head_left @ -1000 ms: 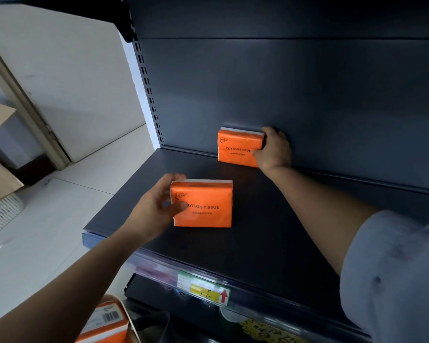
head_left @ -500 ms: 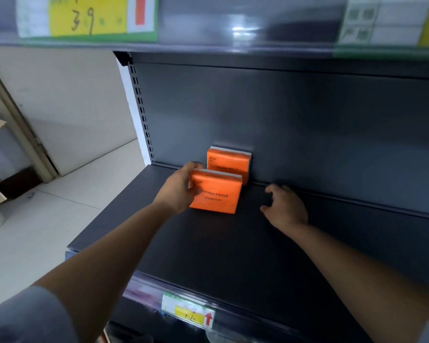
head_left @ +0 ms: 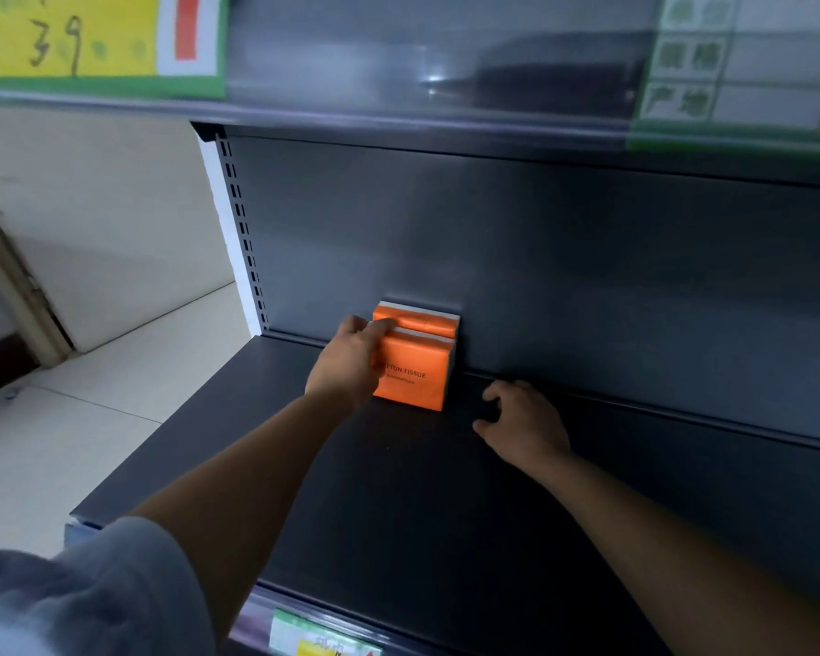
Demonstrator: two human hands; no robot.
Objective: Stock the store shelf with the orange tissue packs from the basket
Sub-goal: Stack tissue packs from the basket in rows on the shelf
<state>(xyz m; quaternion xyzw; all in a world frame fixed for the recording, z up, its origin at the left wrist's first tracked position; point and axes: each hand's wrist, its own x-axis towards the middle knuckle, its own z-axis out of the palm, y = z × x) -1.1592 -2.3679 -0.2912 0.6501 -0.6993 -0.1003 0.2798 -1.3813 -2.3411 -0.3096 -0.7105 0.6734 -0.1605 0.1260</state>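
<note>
Head view: left hand (head_left: 351,366) grips the second orange plastic-wrapped tissue pack (head_left: 415,371), now flush against the first orange pack (head_left: 417,319) at the dark metal back panel (head_left: 588,277); the earlier gap is closed. Right hand (head_left: 521,428) rests loose and empty on the dark shelf deck (head_left: 398,504) near the panel. Two packs stocked; basket out of view.

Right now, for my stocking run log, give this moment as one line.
left hand: grips front tissue pack, against rear tissue pack at back panel | right hand: empty, beside packs over shelf | basket: not in view

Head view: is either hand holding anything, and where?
Left hand grips the front tissue pack at its upper left edge. Right hand holds nothing.
</note>
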